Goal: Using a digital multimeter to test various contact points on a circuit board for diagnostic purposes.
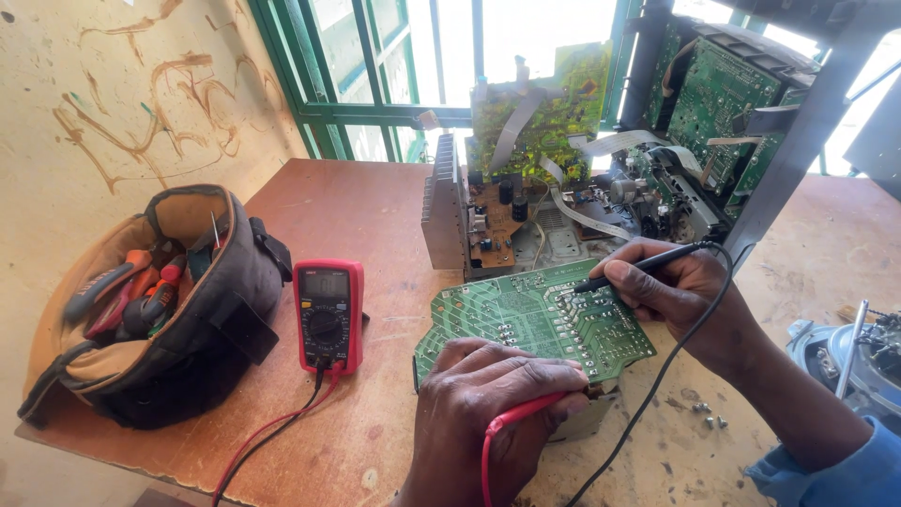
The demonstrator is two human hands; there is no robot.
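Circuit board (535,319), green, solder side up: where?
— Middle of the bench (347,202), propped on a grey chassis.
Hands?
— Right hand (680,291) pinches black probe (638,266), tip on the board's far edge. Left hand (488,404) closed around red probe (526,410) at the near edge.
Progress?
— Both probes placed; red multimeter (328,314) beside the board, display unreadable. Tool bag (155,300) at the left edge.

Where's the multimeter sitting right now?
The red multimeter lies on the wooden table, between the tool bag and the green circuit board.
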